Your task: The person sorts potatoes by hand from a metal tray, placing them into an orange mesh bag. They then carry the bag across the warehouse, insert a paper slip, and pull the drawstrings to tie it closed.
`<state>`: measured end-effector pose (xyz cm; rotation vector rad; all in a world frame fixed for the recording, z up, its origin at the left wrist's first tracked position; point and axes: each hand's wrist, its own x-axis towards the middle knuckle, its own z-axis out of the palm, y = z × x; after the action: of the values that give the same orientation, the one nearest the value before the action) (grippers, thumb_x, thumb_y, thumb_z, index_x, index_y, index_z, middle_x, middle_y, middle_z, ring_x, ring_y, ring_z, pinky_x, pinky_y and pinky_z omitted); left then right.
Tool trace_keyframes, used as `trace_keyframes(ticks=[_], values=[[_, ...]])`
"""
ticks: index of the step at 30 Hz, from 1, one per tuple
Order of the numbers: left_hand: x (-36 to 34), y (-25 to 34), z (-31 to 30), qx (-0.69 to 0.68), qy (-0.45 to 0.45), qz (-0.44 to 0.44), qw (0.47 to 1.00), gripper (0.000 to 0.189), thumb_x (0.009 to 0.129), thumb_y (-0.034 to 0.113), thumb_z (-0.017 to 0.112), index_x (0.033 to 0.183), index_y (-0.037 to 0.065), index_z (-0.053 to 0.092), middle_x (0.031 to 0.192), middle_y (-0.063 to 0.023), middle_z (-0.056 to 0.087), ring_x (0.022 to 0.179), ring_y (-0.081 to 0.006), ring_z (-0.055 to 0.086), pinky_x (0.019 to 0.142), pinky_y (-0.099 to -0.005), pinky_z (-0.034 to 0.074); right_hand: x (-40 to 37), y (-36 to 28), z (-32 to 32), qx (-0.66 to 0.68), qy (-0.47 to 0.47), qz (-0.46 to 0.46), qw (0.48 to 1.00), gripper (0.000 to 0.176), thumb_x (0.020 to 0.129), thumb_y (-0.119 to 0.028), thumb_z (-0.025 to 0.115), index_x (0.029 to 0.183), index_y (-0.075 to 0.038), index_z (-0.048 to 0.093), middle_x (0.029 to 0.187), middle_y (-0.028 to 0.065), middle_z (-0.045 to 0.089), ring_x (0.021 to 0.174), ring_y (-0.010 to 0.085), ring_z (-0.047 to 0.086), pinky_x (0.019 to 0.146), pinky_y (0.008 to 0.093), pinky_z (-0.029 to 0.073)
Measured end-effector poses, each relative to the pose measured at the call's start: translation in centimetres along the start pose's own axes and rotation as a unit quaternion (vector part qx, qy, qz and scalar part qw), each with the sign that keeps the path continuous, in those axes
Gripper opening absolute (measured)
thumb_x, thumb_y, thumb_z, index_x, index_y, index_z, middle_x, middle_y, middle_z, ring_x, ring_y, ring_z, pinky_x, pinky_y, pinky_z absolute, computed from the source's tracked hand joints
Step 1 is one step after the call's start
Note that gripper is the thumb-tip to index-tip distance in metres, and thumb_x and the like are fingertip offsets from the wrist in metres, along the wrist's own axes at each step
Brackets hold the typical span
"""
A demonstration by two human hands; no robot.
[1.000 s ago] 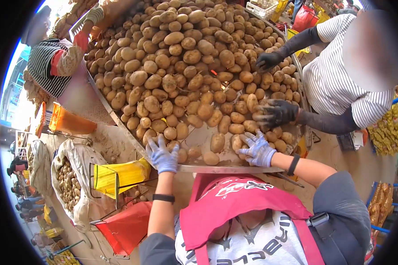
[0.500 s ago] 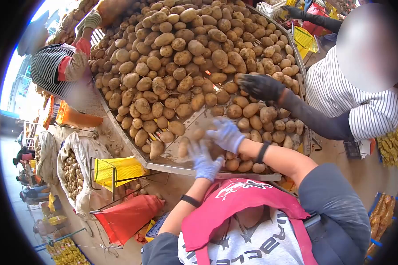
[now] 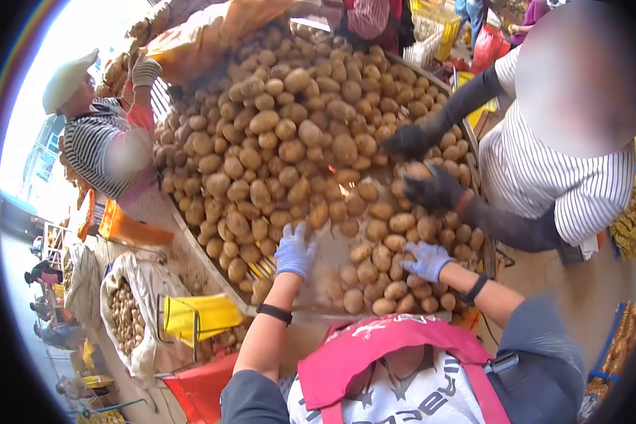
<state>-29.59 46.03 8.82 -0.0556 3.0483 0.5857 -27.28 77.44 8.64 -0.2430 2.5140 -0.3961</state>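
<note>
A large heap of potatoes (image 3: 290,150) covers most of a metal-rimmed sorting table (image 3: 324,265). My left hand (image 3: 295,253), in a light blue glove, is at the near edge of the heap, fingers spread and nothing visibly held. Similarly gloved, my right hand (image 3: 427,262) rests with fingers apart against a smaller group of potatoes (image 3: 381,256) on the near right. Bare table surface shows between my two hands. Whether a potato sits under my right palm is hidden.
On the right, a co-worker's black-gloved hands (image 3: 434,189) reach over the potatoes. Another person at the left holds an orange sack (image 3: 198,41) at the table's far side. A yellow bag on a frame (image 3: 199,316), a red bag (image 3: 203,389) and a potato-filled sack (image 3: 126,318) stand left.
My hands were close together over the near table area; now they are apart, left forward-left, right to the right. More potatoes lie at the near right. The co-worker's second gloved hand now reaches in.
</note>
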Motion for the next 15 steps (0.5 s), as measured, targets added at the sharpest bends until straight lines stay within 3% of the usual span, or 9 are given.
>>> trace_keyframes(ticks=[1, 2, 3, 6, 8, 11, 12, 14, 15], values=[[1.0, -0.2, -0.4, 0.047, -0.025, 0.001, 0.999, 0.050, 0.076, 0.023, 0.062, 0.122, 0.009, 0.049, 0.119, -0.0149, 0.048, 0.099, -0.0360, 0.056, 0.080, -0.0460, 0.049, 0.2, -0.6, -1.0, -0.077, -0.028, -0.026, 0.996, 0.051, 0.083, -0.055, 0.049, 0.115, -0.016, 0.056, 0.116, 0.0162, 0.054, 0.106, 0.0332, 0.054, 0.091, 0.0434, 0.042], [1.4, -0.7, -0.9, 0.095, -0.054, -0.006, 0.994, 0.050, 0.076, 0.023, 0.062, 0.122, 0.009, 0.049, 0.119, -0.0146, 0.047, 0.099, -0.0353, 0.056, 0.079, -0.0465, 0.049, 0.2, -1.8, -1.9, -0.162, -0.023, -0.058, 0.985, 0.049, 0.082, -0.051, 0.052, 0.116, -0.016, 0.056, 0.113, 0.0140, 0.056, 0.104, 0.0317, 0.055, 0.089, 0.0420, 0.044], [1.6, -0.8, -0.8, 0.136, -0.052, 0.030, 0.989, 0.051, 0.075, 0.023, 0.063, 0.122, 0.009, 0.048, 0.119, -0.0148, 0.046, 0.101, -0.0345, 0.055, 0.077, -0.0468, 0.050, 0.7, -3.2, -2.8, -0.118, -0.001, -0.121, 0.986, 0.048, 0.081, -0.049, 0.053, 0.115, -0.015, 0.057, 0.112, 0.0139, 0.056, 0.104, 0.0317, 0.055, 0.088, 0.0420, 0.044], [3.0, -0.8, 0.5, 0.140, -0.095, -0.002, 0.986, 0.048, 0.076, 0.022, 0.062, 0.121, 0.009, 0.049, 0.118, -0.0155, 0.046, 0.100, -0.0347, 0.055, 0.075, -0.0457, 0.051, 5.0, -6.2, -3.6, 0.089, 0.074, -0.292, 0.950, 0.043, 0.078, -0.041, 0.058, 0.111, -0.013, 0.057, 0.109, 0.0151, 0.054, 0.102, 0.0329, 0.054, 0.086, 0.0428, 0.045], [4.1, -1.1, 1.0, 0.116, -0.103, -0.002, 0.988, 0.044, 0.074, 0.022, 0.066, 0.114, 0.008, 0.053, 0.117, -0.0167, 0.046, 0.093, -0.0363, 0.059, 0.073, -0.0466, 0.051, 9.1, -9.8, -6.0, 0.074, 0.200, -0.321, 0.923, 0.039, 0.078, -0.038, 0.057, 0.107, -0.012, 0.056, 0.111, 0.0182, 0.051, 0.101, 0.0359, 0.052, 0.083, 0.0443, 0.045], [4.2, -0.7, -0.8, 0.092, -0.146, -0.033, 0.984, 0.041, 0.071, 0.024, 0.070, 0.105, 0.007, 0.055, 0.116, -0.0190, 0.046, 0.086, -0.0382, 0.062, 0.069, -0.0494, 0.051, 16.8, -13.1, -10.1, -0.031, 0.436, -0.230, 0.870, 0.047, 0.078, -0.037, 0.059, 0.115, -0.008, 0.052, 0.125, 0.0221, 0.045, 0.109, 0.0393, 0.048, 0.092, 0.0477, 0.038], [3.7, -1.2, -0.7, 0.081, -0.142, -0.036, 0.986, 0.040, 0.072, 0.025, 0.070, 0.105, 0.007, 0.055, 0.116, -0.0190, 0.046, 0.086, -0.0380, 0.062, 0.069, -0.0495, 0.051, 19.5, -13.7, -10.5, -0.035, 0.472, -0.191, 0.860, 0.048, 0.078, -0.038, 0.057, 0.118, -0.011, 0.052, 0.120, 0.0186, 0.049, 0.113, 0.0329, 0.047, 0.100, 0.0460, 0.030], [3.4, -2.1, -0.4, 0.057, -0.129, -0.029, 0.990, 0.039, 0.073, 0.025, 0.069, 0.104, 0.008, 0.055, 0.117, -0.0190, 0.046, 0.088, -0.0377, 0.061, 0.069, -0.0496, 0.051, 23.2, -13.7, -8.3, -0.091, 0.347, -0.148, 0.922, 0.050, 0.078, -0.040, 0.057, 0.119, -0.012, 0.052, 0.124, 0.0184, 0.047, 0.118, 0.0316, 0.043, 0.102, 0.0443, 0.029], [3.1, -2.4, -0.2, 0.042, -0.123, -0.041, 0.991, 0.035, 0.074, 0.027, 0.067, 0.103, 0.010, 0.056, 0.118, -0.0187, 0.047, 0.088, -0.0381, 0.061, 0.070, -0.0494, 0.051, 23.4, -13.9, -7.7, -0.109, 0.369, -0.148, 0.911, 0.051, 0.078, -0.039, 0.059, 0.120, -0.012, 0.052, 0.124, 0.0177, 0.048, 0.117, 0.0312, 0.045, 0.101, 0.0445, 0.029]])
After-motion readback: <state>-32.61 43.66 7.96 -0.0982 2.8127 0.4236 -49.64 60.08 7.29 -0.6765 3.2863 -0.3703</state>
